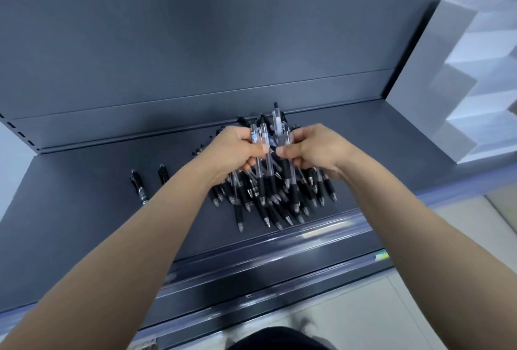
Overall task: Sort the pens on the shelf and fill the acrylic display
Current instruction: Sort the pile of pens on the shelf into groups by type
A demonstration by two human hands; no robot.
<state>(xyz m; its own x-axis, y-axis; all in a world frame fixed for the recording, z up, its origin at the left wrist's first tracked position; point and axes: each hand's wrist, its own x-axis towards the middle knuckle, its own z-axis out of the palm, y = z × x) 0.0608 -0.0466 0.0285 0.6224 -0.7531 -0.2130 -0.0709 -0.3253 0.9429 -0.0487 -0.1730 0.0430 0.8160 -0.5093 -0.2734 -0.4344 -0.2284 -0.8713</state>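
Note:
A pile of several black-grip pens with clear barrels [275, 198] lies on the dark grey shelf [98, 209], tips pointing toward the front edge. My left hand [237, 148] grips a few pens from the pile by their clear barrels. My right hand [313, 149] pinches pens in the same bunch from the right side, thumbs of both hands nearly meeting. The pen tops stick up above my fingers. The stepped white acrylic display [458, 81] stands at the shelf's right end, and no pens show in its tiers.
Two single black pens [139, 186] [163, 174] lie apart on the shelf to the left of the pile. A clear price rail [279, 243] runs along the shelf's front edge. The dark back panel [195, 42] rises behind.

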